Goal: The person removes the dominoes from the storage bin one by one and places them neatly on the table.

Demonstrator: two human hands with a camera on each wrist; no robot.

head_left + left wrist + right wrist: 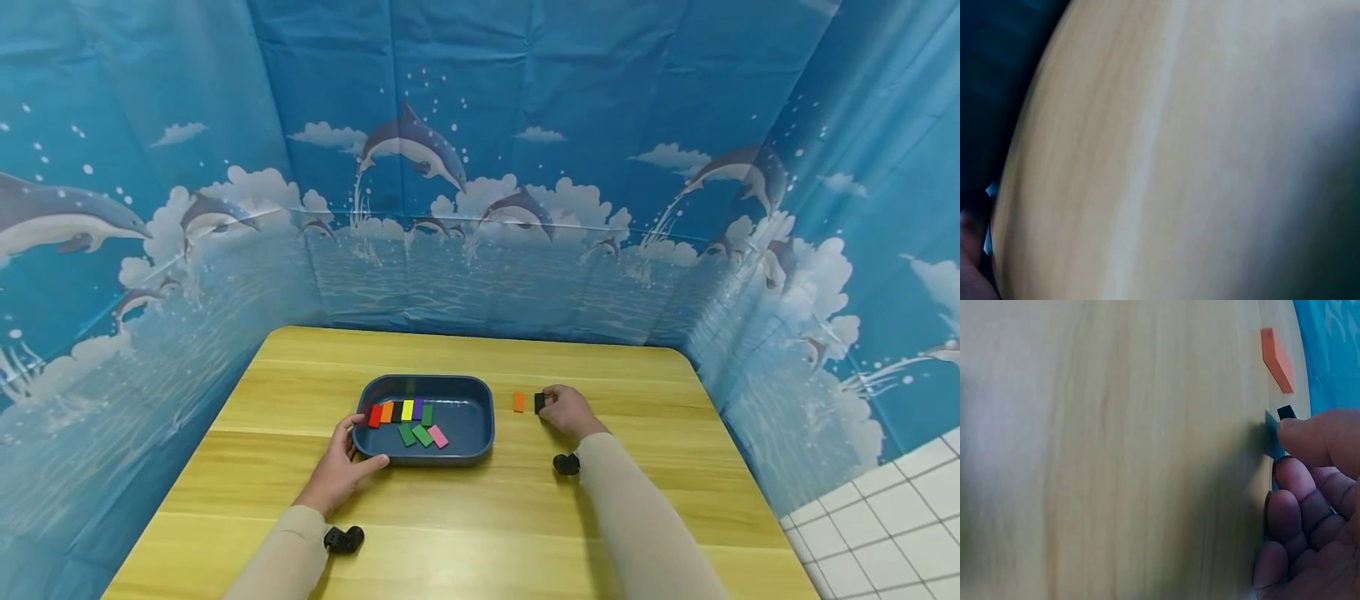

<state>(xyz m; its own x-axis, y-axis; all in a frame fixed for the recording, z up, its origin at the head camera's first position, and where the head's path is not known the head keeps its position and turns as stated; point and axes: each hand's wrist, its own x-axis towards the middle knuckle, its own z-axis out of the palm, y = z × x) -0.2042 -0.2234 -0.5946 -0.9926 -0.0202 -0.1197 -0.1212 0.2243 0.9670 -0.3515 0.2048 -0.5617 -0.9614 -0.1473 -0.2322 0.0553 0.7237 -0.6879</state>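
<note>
A dark blue tray (472, 454) stands on the table, left of centre. My left hand (339, 477) holds its left end, thumb on the near rim and fingers at the left rim. Inside lie a row of small flat domino blocks, starting with a red one (375, 416), and in front of them loose green ones and a pink one (438, 437). To the right of the tray, my right hand (567, 412) pinches a black domino block (539, 403) between thumb and fingers. Beside it an orange domino block (518, 402) rests on the table, seen also in the right wrist view.
The wooden table (465, 533) reaches back to a blue dolphin-print curtain (480, 275), which also hangs along both sides. White tiles (877, 525) show at the lower right. The left wrist view is mostly blurred table surface.
</note>
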